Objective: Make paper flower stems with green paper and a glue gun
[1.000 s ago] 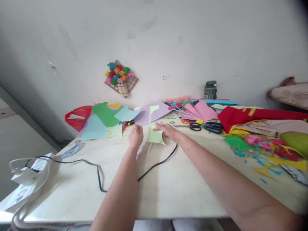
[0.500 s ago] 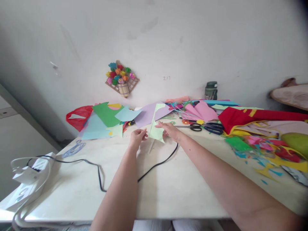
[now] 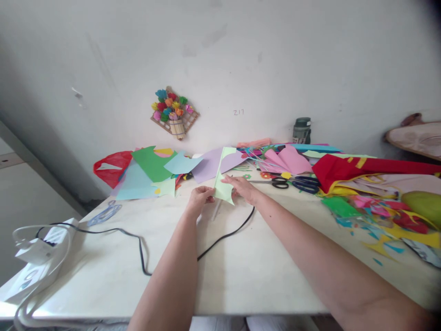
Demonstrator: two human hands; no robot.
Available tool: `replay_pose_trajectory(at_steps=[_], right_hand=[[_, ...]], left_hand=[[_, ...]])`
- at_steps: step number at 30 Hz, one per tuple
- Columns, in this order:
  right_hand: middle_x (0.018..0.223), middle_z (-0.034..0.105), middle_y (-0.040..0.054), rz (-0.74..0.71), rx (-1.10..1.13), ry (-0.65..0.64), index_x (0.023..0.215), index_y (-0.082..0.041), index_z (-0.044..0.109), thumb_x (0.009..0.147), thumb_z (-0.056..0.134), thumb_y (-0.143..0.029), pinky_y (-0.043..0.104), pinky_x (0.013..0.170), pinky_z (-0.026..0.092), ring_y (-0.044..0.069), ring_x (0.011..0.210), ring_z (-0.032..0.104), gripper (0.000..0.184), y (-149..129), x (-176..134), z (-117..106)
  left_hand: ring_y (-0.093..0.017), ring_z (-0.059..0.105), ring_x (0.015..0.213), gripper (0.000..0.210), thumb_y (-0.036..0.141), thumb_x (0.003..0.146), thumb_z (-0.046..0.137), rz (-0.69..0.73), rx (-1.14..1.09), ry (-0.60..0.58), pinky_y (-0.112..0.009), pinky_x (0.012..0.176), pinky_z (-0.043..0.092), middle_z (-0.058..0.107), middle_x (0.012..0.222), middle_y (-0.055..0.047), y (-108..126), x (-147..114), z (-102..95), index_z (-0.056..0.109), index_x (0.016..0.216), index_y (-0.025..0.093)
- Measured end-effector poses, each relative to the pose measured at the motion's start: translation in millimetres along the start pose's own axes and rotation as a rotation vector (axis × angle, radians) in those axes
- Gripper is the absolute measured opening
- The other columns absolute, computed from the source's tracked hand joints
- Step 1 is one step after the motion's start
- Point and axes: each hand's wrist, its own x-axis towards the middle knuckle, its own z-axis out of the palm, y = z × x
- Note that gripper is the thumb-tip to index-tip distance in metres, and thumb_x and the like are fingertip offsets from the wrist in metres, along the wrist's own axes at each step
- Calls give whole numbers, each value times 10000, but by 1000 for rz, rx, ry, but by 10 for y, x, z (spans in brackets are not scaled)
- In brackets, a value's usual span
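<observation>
A pale green sheet of paper (image 3: 223, 191) with curved cut-outs is held up between my two hands, over the table. A narrow strip of it runs upward along its left side. My left hand (image 3: 201, 198) is closed, its thumb and finger pinching the paper's left edge. My right hand (image 3: 241, 187) grips the upper right part, with the thumb in front and the other fingers partly hidden behind the sheet. Just below the paper a thin whitish strip (image 3: 216, 212) shows; I cannot tell whether it is attached. Scissors with black handles (image 3: 279, 183) lie to the right of my right hand.
Coloured paper sheets, including a green one (image 3: 153, 165) and a purple one (image 3: 206, 168), lie along the back. A black cable (image 3: 225, 235) crosses the table (image 3: 262, 280). A power strip (image 3: 51, 248) stands left; paper scraps (image 3: 375, 239) and a red cloth (image 3: 344, 170) are right.
My left hand has moved slightly right and down, from beside the pale green paper onto its left edge. My right hand keeps its hold, with the sheet almost unmoved.
</observation>
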Motion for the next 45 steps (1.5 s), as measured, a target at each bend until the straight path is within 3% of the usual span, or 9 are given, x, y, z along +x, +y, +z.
replay_pose_trajectory(at_steps=[7,12,17,21,26,31,39,45], right_hand=[[678,602,61,12,12,23,936,-111,628,713,485,-560,195,431,402,100,536,513,521,-55,-25,-37],[648,599,57,13,-11,47,933,-108,634,714,481,-564,197,404,388,72,456,449,528,-74,-36,-56],[962,622,115,-17,-47,44,897,-122,652,731,451,-566,190,351,336,49,434,424,515,-59,-40,-55],[999,621,117,-24,-76,19,849,-121,666,738,428,-572,189,331,298,36,397,391,522,-56,-46,-39],[828,658,105,-10,-77,-27,846,-113,674,746,433,-554,191,325,270,36,367,379,513,-68,-64,18],[527,591,44,21,-61,-92,867,-85,668,750,432,-551,173,319,247,38,340,366,534,-58,-74,81],[727,638,71,-30,23,-41,936,-110,613,758,473,-482,161,291,242,65,413,500,436,-59,-41,94],[547,598,27,-20,40,-40,940,-98,599,747,475,-501,165,294,228,61,352,464,464,-58,-37,78]], left_hand=[[-105,531,489,202,260,585,626,-53,-155,-34,-277,558,468,591,582,-47,1,17,-71,582,694,96],[-69,483,470,207,282,568,640,-10,-206,85,-249,543,459,547,558,-4,14,24,-124,539,640,116],[-44,373,361,231,348,619,562,18,-170,222,-198,409,377,454,444,52,-7,68,-180,437,564,162],[-44,342,319,272,360,643,527,31,-117,310,-190,372,349,418,386,61,-17,90,-184,376,514,174],[-59,478,441,247,333,587,624,8,-195,191,-223,500,443,569,562,-3,-8,58,-144,556,691,120],[-51,484,490,265,272,543,678,-25,-243,92,-198,509,429,576,637,-16,-15,45,-147,574,724,109],[-29,290,332,294,392,639,567,-70,-134,99,-175,341,241,393,416,52,24,35,-111,412,531,166],[-44,385,400,262,376,591,619,-55,-149,121,-191,405,343,463,506,26,6,42,-114,561,679,136]])
